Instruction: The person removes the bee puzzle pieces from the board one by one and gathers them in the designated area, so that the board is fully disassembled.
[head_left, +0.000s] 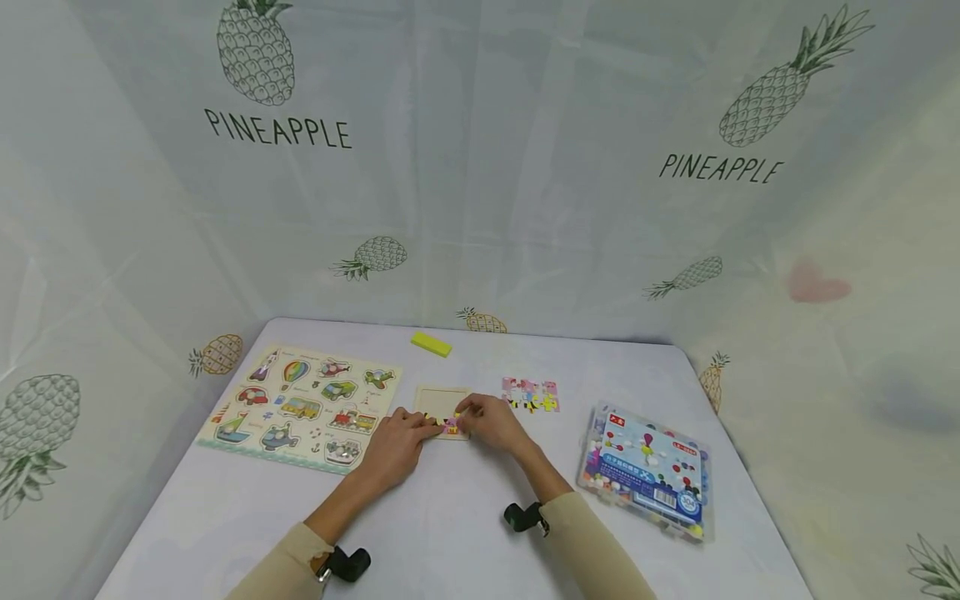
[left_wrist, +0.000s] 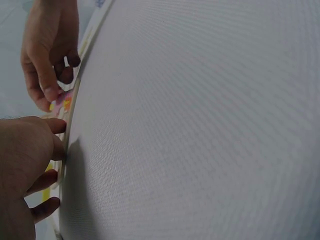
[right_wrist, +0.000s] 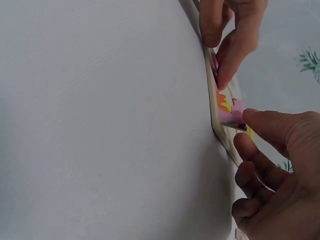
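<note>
A small wooden puzzle tray (head_left: 441, 401) lies at mid-table, with colourful jigsaw pieces (head_left: 451, 427) along its near edge. My left hand (head_left: 397, 447) rests at the tray's near-left part, its fingertips touching the pieces there. From the other side, my right hand (head_left: 491, 423) pinches a pink jigsaw piece (right_wrist: 233, 112) between thumb and index finger at the near-right corner. In the right wrist view, the piece overlaps the tray's rim (right_wrist: 212, 102), and orange and yellow print shows beside it. The remaining fingers of the right hand are bent loosely.
Several joined jigsaw pieces (head_left: 530, 395) lie right of the tray. A vehicle picture board (head_left: 300, 408) is at the left, and a clear plastic box (head_left: 647, 471) with a blue label stands at the right. Behind the tray lies a yellow block (head_left: 431, 344).
</note>
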